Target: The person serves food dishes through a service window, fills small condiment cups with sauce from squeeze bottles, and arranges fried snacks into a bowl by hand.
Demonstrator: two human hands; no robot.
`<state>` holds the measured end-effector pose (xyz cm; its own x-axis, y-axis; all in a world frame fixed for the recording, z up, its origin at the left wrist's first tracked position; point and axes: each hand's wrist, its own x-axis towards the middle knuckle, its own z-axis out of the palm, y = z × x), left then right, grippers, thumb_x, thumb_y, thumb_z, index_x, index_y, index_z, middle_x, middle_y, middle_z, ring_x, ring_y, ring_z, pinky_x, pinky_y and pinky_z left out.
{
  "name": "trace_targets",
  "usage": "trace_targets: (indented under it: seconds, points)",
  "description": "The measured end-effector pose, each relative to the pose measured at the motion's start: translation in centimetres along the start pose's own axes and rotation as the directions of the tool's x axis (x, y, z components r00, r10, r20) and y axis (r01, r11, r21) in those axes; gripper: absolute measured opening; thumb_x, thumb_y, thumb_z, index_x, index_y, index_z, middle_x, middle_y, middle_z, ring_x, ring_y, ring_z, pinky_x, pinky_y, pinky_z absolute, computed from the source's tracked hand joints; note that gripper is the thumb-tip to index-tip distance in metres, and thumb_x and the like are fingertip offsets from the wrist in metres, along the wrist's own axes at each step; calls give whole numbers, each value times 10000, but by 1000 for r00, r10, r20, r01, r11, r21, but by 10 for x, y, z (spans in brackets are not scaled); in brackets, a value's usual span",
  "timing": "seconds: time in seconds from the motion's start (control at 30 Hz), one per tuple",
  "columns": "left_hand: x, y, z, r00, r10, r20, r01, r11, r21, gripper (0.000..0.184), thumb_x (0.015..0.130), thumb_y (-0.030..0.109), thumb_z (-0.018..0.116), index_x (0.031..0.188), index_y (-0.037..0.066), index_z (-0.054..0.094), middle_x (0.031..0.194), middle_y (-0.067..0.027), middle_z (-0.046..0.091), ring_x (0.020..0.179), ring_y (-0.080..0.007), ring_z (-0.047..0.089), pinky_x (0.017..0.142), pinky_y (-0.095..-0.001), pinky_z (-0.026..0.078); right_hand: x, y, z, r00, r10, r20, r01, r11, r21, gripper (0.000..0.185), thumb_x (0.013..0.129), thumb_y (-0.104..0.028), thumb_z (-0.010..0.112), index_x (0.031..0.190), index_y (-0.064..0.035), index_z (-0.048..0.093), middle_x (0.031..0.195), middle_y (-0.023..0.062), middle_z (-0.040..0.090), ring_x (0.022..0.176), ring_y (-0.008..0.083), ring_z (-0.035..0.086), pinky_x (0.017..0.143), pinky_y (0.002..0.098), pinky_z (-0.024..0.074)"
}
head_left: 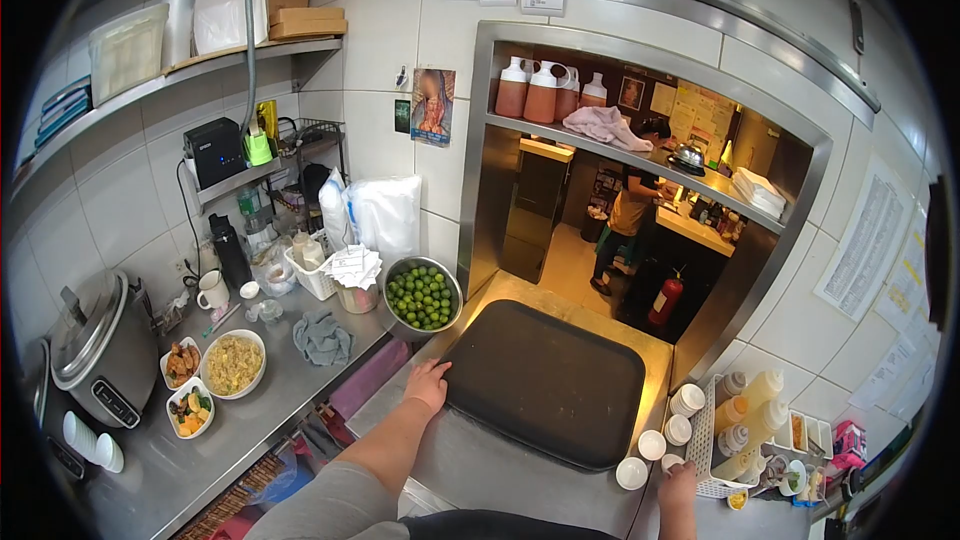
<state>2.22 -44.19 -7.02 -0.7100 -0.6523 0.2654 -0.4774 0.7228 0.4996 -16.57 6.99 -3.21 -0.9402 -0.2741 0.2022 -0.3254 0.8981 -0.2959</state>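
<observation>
A large black serving tray [545, 380] lies flat at the sill of the pass-through window. My left hand [427, 386] is at its left edge, fingers closed at the rim. At the lower right, my right hand [678, 488] pinches a small white cup [671, 462]; the fingers are partly hidden. More small white cups stand beside that hand: one cup [632, 473] near the tray's corner, another cup [652, 444] behind it, and a short stack [688, 399] farther back.
A metal bowl of limes [452, 318] stands left of the tray. On the left counter are a bowl of fried rice [262, 365], two smaller food bowls, a grey cloth [322, 338] and a rice cooker [100, 350]. A basket of sauce bottles [708, 440] stands right. Beyond the window, another person works.
</observation>
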Motion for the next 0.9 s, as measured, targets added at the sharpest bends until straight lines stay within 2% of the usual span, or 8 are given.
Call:
trace_targets:
  seconds: [0.1, 0.3, 0.37, 0.5, 0.57, 0.73, 0.83, 0.9]
  points:
    - [-1, -2, 4, 1000, -3, -29, 3, 1000, 5, 427, 843, 138, 476, 1261, 155, 562, 1368, -116, 458, 1297, -267, 381, 1127, -414, 240, -8, 9, 12, 1000, -3, -8, 4, 999, 32, 148, 735, -17, 612, 868, 40, 644, 1046, 221, 538, 935, 391, 574, 825, 435, 489]
    - [0, -3, 3, 1000, 9, -29, -10, 1000, -30, 431, 834, 135, 481, 1255, 150, 566, 1360, -115, 466, 1287, -276, 390, 1122, -431, 247, 2, -24, -23, 993, 71, 95, -61, 992, -107, 384, 734, 9, 592, 1117, 19, 575, 1139, 233, 496, 1026, 395, 545, 870, 433, 477]
    - [0, -4, 6, 999, 17, -39, -17, 1000, -17, 431, 832, 134, 481, 1254, 149, 568, 1360, -114, 466, 1283, -278, 393, 1121, -430, 249, 21, -21, -23, 978, -119, -172, 124, 992, 17, 455, 768, -26, 586, 1216, 15, 517, 1248, 227, 429, 1055, 394, 544, 898, 416, 477]
    - [-1, 1, 1, 999, 19, -35, -19, 1000, 1, 429, 832, 132, 477, 1251, 146, 570, 1363, -114, 464, 1276, -286, 400, 1117, -423, 260, 63, -20, -10, 982, -92, -166, 105, 992, 67, 430, 797, -74, 596, 1209, 24, 523, 1292, 217, 419, 1093, 385, 536, 913, 412, 472]
    - [-1, 0, 2, 999, 19, -43, -19, 1000, 1, 428, 833, 132, 475, 1251, 146, 570, 1364, -115, 463, 1278, -284, 399, 1116, -424, 262, 79, -8, 14, 1000, 21, 2, -21, 999, -48, 387, 804, -95, 621, 1168, 20, 556, 1307, 211, 422, 1090, 369, 549, 901, 407, 476]
    - [0, 0, 0, 999, 22, -35, -23, 1000, -14, 427, 834, 129, 470, 1249, 145, 570, 1364, -117, 463, 1286, -270, 398, 1117, -426, 262, 91, 2, 21, 993, 35, 111, -28, 998, -57, 268, 796, -74, 644, 1033, 44, 599, 1182, 224, 528, 975, 356, 599, 845, 392, 486]
    - [-2, 1, 1, 1000, 15, -27, -15, 1000, -6, 426, 835, 128, 467, 1248, 144, 570, 1360, -120, 466, 1287, -265, 399, 1120, -422, 258, 88, 5, 10, 997, -5, 81, -4, 994, 110, 244, 807, -56, 635, 1013, 63, 581, 1004, 229, 591, 928, 376, 600, 814, 404, 479]
    - [-3, 4, -3, 999, 14, -33, -14, 1000, -6, 424, 840, 130, 462, 1250, 144, 569, 1353, -126, 471, 1286, -267, 401, 1120, -419, 259, 86, 8, 19, 990, 78, -120, -28, 928, 371, 251, 805, -53, 637, 1014, 67, 567, 911, 235, 599, 905, 400, 595, 805, 417, 470]
